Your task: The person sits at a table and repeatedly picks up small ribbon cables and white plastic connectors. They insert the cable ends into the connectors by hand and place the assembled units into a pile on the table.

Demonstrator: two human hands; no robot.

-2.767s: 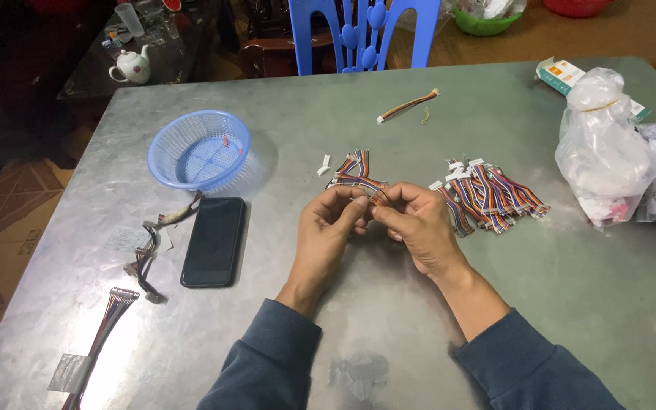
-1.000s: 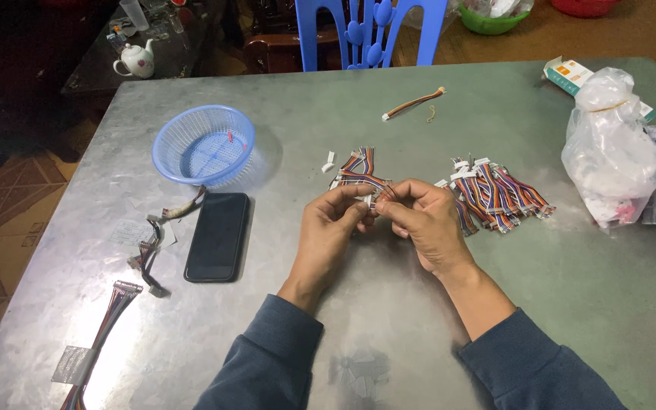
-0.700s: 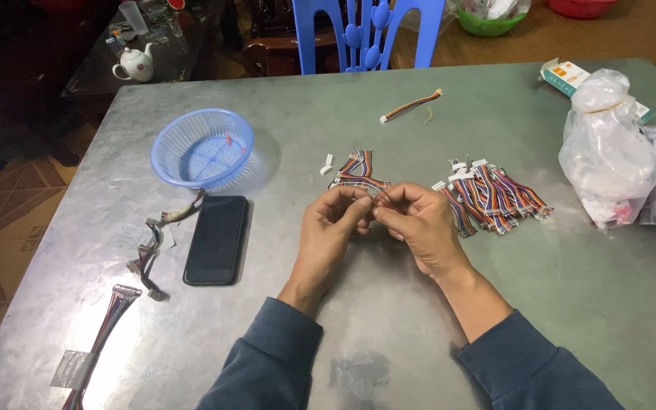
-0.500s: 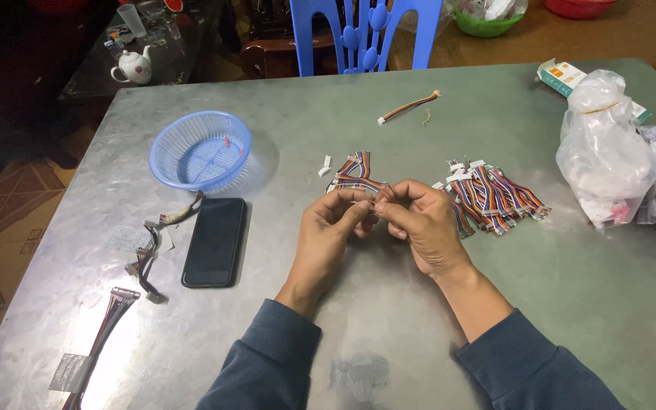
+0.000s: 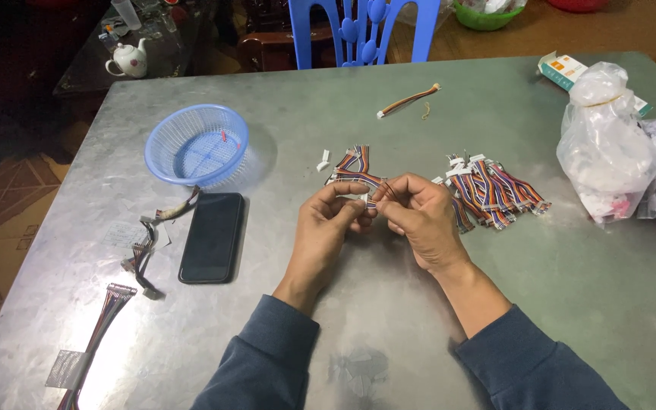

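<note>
Both hands meet over the middle of the bench: the left hand and right hand pinch 1 short rainbow ribbon cable between their fingertips, at its white connector end. A heap of such cables lies just right, a smaller cluster just beyond the hands; which heap is finished I cannot tell. Against 2.8 seconds ago, the hands have hardly shifted, and the blue basket and phone lie unmoved.

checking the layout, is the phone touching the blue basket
Apart. The head view shows a strip of bare table between the black phone and the blue basket.
</note>
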